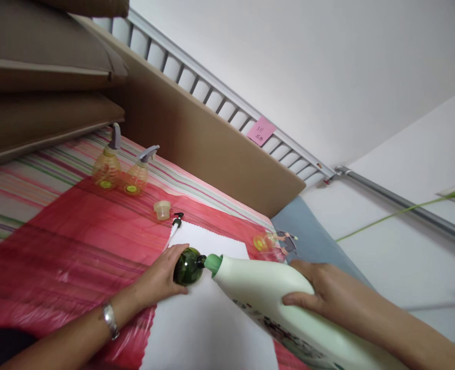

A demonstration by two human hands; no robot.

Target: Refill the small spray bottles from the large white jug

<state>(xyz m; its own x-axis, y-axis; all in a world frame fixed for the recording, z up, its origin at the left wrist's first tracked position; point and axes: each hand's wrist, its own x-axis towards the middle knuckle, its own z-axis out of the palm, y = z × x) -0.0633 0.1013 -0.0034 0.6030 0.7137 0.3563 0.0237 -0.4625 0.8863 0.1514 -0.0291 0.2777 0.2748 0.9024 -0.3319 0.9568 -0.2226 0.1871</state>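
My left hand (166, 275) is wrapped round a small dark green bottle (188, 267), whose narrow black neck points to the right. My right hand (314, 293) grips a large pale green jug-like bottle (262, 282), tipped on its side. Its green spout (213, 264) meets the small bottle's neck; I cannot tell whether liquid is flowing. Beneath them lies a white sheet (208, 329) with a scalloped edge. A black pump head (177, 220) with a white tube rests at the sheet's far left corner. Beyond it stands a cream measuring cap (162, 210).
Two clear spray bottles (107, 167) with grey triggers stand at the far left. More spray bottles (266, 241) lie at the right. Red plastic film (77, 257) covers a striped cloth. A brown board (200, 133) and a white radiator (189, 77) border the back.
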